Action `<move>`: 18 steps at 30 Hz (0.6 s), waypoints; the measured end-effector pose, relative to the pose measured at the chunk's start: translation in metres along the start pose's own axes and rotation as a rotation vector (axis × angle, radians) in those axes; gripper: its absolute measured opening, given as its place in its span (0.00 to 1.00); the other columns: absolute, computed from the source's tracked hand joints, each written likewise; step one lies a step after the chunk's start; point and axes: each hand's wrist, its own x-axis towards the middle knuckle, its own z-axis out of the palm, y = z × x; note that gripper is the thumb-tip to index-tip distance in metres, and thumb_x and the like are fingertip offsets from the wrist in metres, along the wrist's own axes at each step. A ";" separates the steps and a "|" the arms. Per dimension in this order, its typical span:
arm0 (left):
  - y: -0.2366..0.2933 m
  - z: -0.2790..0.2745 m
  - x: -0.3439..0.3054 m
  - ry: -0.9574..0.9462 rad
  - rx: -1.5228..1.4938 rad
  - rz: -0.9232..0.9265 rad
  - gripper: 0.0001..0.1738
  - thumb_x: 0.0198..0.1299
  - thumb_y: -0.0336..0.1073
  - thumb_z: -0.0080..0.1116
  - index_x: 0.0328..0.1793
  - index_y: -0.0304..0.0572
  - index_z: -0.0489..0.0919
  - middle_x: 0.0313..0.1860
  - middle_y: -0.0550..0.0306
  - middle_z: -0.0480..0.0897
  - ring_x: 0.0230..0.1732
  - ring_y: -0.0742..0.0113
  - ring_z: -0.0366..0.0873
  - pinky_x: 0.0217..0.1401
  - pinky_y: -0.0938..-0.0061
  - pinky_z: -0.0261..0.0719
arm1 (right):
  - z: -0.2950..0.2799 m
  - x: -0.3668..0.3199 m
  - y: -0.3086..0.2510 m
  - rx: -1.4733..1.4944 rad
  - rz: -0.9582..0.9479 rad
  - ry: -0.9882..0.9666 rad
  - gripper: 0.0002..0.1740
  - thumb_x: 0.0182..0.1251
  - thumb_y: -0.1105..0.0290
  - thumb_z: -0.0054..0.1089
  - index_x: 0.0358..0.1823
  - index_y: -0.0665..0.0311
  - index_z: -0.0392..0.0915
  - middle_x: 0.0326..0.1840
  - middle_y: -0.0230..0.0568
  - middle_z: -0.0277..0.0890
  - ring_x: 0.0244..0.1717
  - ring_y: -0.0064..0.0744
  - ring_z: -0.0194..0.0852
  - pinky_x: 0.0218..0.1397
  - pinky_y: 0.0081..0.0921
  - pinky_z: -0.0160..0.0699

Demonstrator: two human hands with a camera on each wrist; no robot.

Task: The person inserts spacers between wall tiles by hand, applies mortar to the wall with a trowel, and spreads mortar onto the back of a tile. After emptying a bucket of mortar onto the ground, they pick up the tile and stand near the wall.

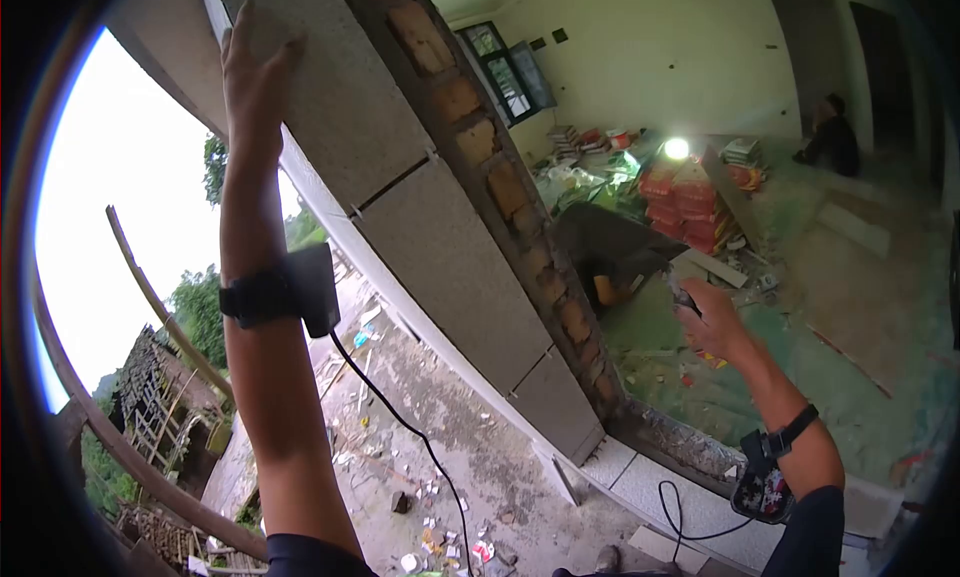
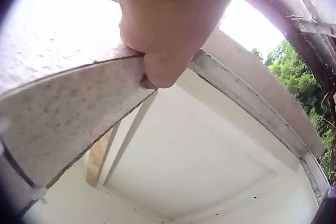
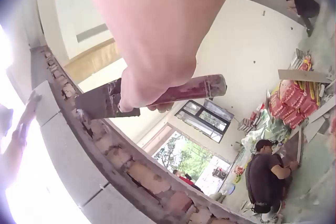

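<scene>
My left hand [image 1: 255,87] rests on the top tile [image 1: 350,107] of a grey tile column, fingers straight along its outer edge and thumb on its face. In the left wrist view, part of this hand [image 2: 163,69] touches the tile edge. Small spacers [image 1: 432,156] stand in the dark joint below that tile. My right hand [image 1: 712,319] grips a trowel [image 3: 184,91] with a reddish handle; its flat dark blade [image 3: 100,100] points toward the exposed brick edge [image 1: 505,192] beside the tiles and overlaps it in the right wrist view.
Inside the room, a person [image 3: 265,179] bends over a board near stacked red bags [image 1: 685,202]. Another person [image 1: 835,142] sits low by the far wall. Rubble litters the ground outside. A black cable [image 1: 420,432] hangs from my left wrist; a curved pole [image 1: 150,477] stands at left.
</scene>
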 end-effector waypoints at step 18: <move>-0.003 0.001 -0.277 0.016 -0.211 -0.029 0.38 0.71 0.50 0.52 0.80 0.40 0.57 0.80 0.44 0.59 0.80 0.48 0.53 0.79 0.49 0.51 | -0.076 -0.271 -0.242 0.436 0.934 0.092 0.08 0.58 0.71 0.60 0.35 0.69 0.76 0.28 0.36 0.79 0.26 0.21 0.76 0.31 0.24 0.76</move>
